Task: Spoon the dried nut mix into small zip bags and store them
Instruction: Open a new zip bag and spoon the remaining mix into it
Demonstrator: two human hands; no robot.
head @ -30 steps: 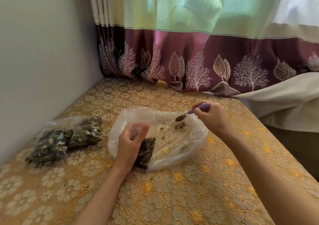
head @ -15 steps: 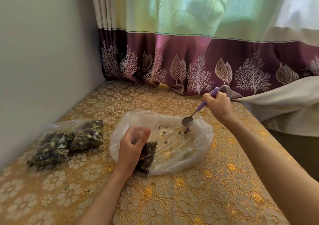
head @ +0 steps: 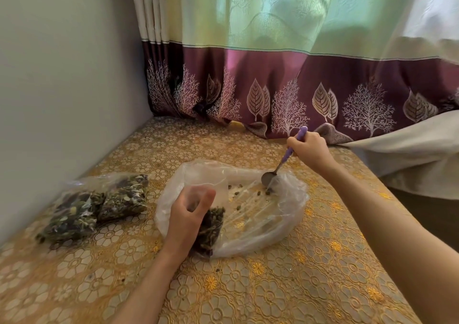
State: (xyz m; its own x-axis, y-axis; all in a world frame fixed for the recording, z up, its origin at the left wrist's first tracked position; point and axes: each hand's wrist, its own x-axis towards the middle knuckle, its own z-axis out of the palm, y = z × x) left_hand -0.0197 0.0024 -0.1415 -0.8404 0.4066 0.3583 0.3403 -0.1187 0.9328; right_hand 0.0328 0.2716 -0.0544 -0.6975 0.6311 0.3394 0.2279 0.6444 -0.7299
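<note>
A large clear plastic bag (head: pixel 250 229) lies open on the table with a few scattered bits of nut mix (head: pixel 263 192) left inside. My left hand (head: pixel 185 214) holds a small zip bag (head: pixel 210 226) upright at its mouth; the bag is partly filled with dark mix. My right hand (head: pixel 309 149) grips a purple-handled spoon (head: pixel 280 164), whose metal bowl dips into the far right side of the big bag beside the loose bits.
Two filled zip bags (head: pixel 99 207) lie at the left near the grey wall (head: pixel 62 100). A gold floral cloth (head: pixel 273 286) covers the table. A purple and green curtain (head: pixel 273 87) hangs behind, and white fabric (head: pixel 409 149) drapes at the right.
My right hand swung the spoon from level above the big bag to pointing down, its bowl now lowered among the loose bits at the far right. My left hand stayed put.
</note>
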